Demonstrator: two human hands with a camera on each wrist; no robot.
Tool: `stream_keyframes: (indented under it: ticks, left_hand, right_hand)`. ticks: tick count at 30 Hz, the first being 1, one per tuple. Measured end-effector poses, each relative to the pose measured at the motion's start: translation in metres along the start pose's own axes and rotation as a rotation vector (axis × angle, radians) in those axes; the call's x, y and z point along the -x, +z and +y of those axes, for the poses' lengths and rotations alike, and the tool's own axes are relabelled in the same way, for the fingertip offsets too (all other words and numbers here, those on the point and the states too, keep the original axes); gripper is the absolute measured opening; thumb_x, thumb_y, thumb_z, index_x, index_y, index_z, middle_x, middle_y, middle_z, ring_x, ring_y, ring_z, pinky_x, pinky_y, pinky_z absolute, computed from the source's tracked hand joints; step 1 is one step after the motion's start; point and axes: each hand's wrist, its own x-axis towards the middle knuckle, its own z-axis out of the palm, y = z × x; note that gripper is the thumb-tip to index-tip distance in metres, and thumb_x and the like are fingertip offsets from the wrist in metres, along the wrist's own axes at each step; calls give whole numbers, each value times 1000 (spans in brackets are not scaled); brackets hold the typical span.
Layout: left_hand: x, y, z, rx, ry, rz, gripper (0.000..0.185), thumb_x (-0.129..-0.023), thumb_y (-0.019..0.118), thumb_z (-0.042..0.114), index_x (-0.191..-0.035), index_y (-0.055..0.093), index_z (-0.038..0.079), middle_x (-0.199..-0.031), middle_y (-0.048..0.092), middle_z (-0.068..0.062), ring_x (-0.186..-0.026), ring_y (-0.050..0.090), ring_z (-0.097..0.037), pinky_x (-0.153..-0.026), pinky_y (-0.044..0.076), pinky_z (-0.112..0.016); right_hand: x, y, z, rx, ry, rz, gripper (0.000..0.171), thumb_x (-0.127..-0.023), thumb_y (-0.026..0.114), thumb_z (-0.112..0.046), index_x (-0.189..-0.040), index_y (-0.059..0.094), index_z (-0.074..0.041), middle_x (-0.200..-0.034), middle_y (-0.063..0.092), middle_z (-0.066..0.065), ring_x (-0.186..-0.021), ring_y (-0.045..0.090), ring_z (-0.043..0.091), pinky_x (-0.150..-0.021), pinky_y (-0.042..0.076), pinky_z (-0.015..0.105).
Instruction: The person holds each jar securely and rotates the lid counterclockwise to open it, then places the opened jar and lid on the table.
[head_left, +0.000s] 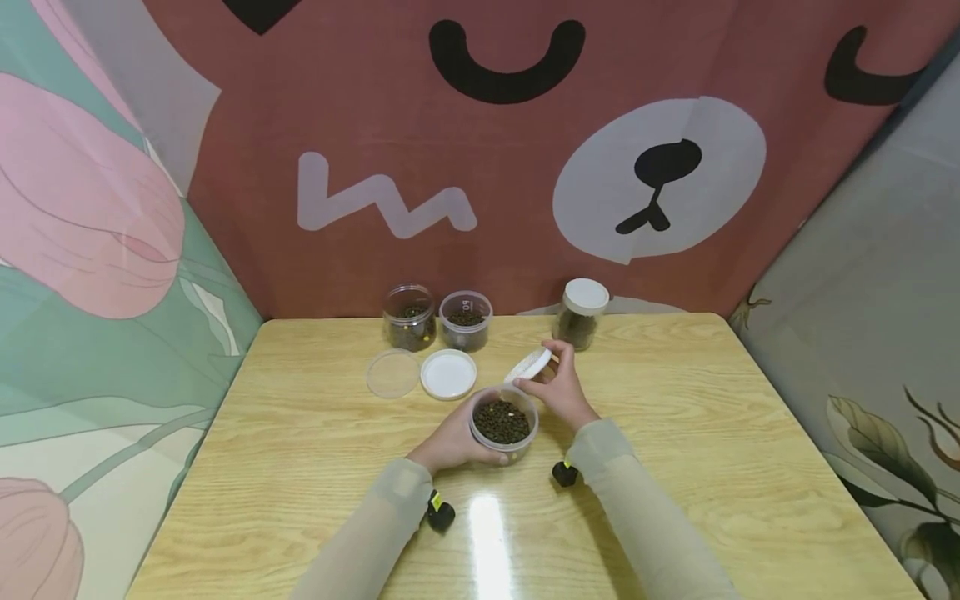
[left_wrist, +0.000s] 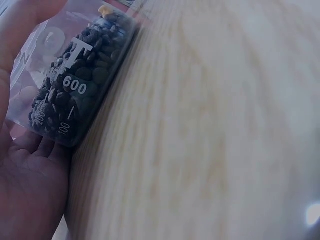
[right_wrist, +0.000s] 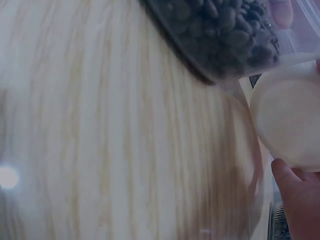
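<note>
A clear plastic jar [head_left: 503, 423] full of dark beans stands open near the table's middle. My left hand [head_left: 455, 440] grips its side; in the left wrist view the jar [left_wrist: 70, 80] shows white measuring marks against my palm [left_wrist: 30, 185]. My right hand [head_left: 558, 387] pinches a white lid [head_left: 528, 366], tilted just behind and right of the jar's mouth. In the right wrist view the lid [right_wrist: 290, 122] sits beside the jar [right_wrist: 215, 30] of beans.
At the table's back stand two open jars of beans [head_left: 409, 317] [head_left: 466, 320] and a lidded jar [head_left: 582, 313]. A clear lid [head_left: 393, 373] and a white lid [head_left: 448, 373] lie flat in front of them. The wooden table [head_left: 712, 433] meets patterned cloth walls.
</note>
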Motion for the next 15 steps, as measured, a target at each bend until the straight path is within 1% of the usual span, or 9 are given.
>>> stream_keyframes:
  ticks: [1, 3, 4, 6, 8, 10, 11, 15]
  left_hand:
    - [0, 0, 0, 3, 5, 1, 110, -60, 99, 19, -152, 39, 10, -149, 49, -6, -138, 45, -19, -119, 29, -41]
    - [-1, 0, 0, 4, 11, 3, 110, -60, 100, 18, -152, 40, 11, -148, 50, -6, -137, 46, -19, -119, 29, -40]
    - [-1, 0, 0, 9, 14, 4, 110, -59, 100, 17, -152, 40, 11, -148, 50, -6, -137, 46, -19, -119, 29, -40]
    - [0, 0, 0, 18, 18, 6, 109, -60, 100, 17, -152, 41, 13, -147, 50, -5, -137, 46, -19, -119, 29, -41]
    - [0, 0, 0, 23, 22, 6, 109, -60, 100, 16, -151, 41, 14, -147, 51, -5, -137, 45, -19, -119, 28, -41]
    - [0, 0, 0, 25, 24, 6, 109, -60, 100, 16, -151, 42, 16, -147, 51, -5, -137, 45, -19, -119, 29, -41]
    - [0, 0, 0, 23, 24, 5, 109, -59, 100, 16, -151, 42, 16, -147, 51, -5, -137, 45, -19, -119, 29, -41]
    - [0, 1, -1, 14, 19, 5, 109, -60, 100, 18, -151, 41, 14, -148, 50, -6, -138, 45, -20, -119, 28, -42]
  right_hand:
    - [1, 0, -3, -4, -2, -3, 86, -79, 75, 18, -141, 17, 6, -157, 16, 31, -143, 32, 48, -116, 35, 50]
    - [1, 0, -3, 18, -19, -7, 85, -77, 75, 20, -140, 19, 6, -155, 19, 31, -141, 34, 48, -114, 39, 41]
    - [2, 0, -6, 44, -10, -9, 85, -77, 75, 20, -140, 19, 6, -154, 20, 32, -140, 35, 48, -112, 40, 39]
    - [1, -2, -2, 119, -17, -7, 86, -77, 77, 17, -141, 21, 3, -152, 23, 32, -138, 38, 47, -110, 42, 39]
    - [-1, -5, 5, 215, -31, -4, 88, -77, 80, 12, -144, 23, 1, -149, 27, 32, -135, 40, 45, -109, 43, 41]
    - [-2, -7, 6, 288, -16, -1, 92, -77, 82, 8, -147, 24, -1, -149, 30, 32, -135, 39, 45, -111, 39, 51]
    - [-3, -8, 11, 326, -23, 5, 93, -76, 84, 6, -148, 25, -2, -149, 32, 31, -135, 39, 44, -112, 38, 54]
    - [-4, -8, 12, 423, -6, 28, 93, -73, 89, -1, -146, 31, 1, -148, 35, 28, -136, 38, 43, -115, 33, 54]
